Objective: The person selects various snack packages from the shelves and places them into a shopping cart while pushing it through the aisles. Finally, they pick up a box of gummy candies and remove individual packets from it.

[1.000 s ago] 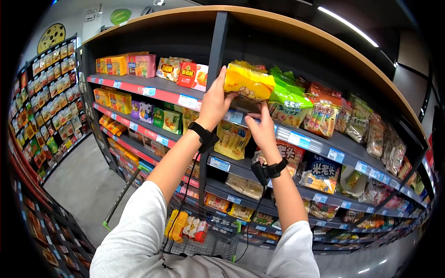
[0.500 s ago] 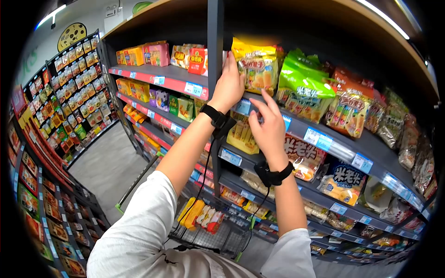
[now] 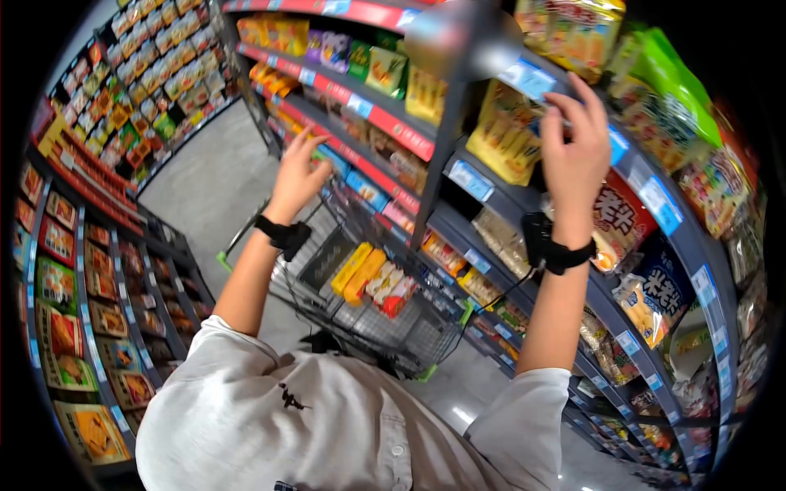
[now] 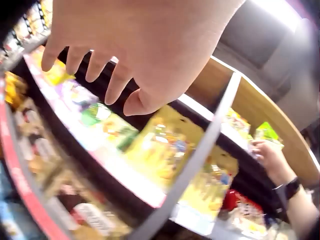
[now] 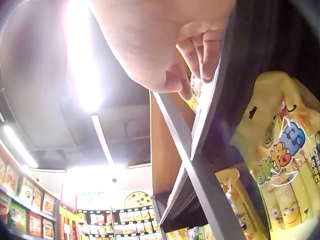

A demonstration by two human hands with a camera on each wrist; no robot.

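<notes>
My left hand [image 3: 299, 182] is over the shopping cart's left side, fingers spread with nothing in them. In the left wrist view the fingers of the left hand [image 4: 130, 55] hang loosely in front of the shelf. My right hand [image 3: 580, 151] is up at the shelf edge, its fingers loosely bent and holding nothing, right at the price tags [image 3: 528, 80]. Just above those fingertips a yellow snack bag [image 3: 573, 37] stands on the upper shelf. The right wrist view shows the right hand [image 5: 155, 45] with fingertips at the shelf lip.
Inside the wire cart [image 3: 417, 331] lie yellow packs [image 3: 358, 274] and red-and-white packs [image 3: 391, 292]. A green snack bag [image 3: 675, 90] stands right of the yellow one. A dark upright post [image 3: 446, 139] divides the shelves. Another rack [image 3: 90, 327] runs along the left, beside grey floor [image 3: 196, 176].
The yellow snack bag, tilted in both hands earlier, now stands on the shelf. My left hand has dropped left towards the cart; the right stays at the shelf edge. The view has tilted down.
</notes>
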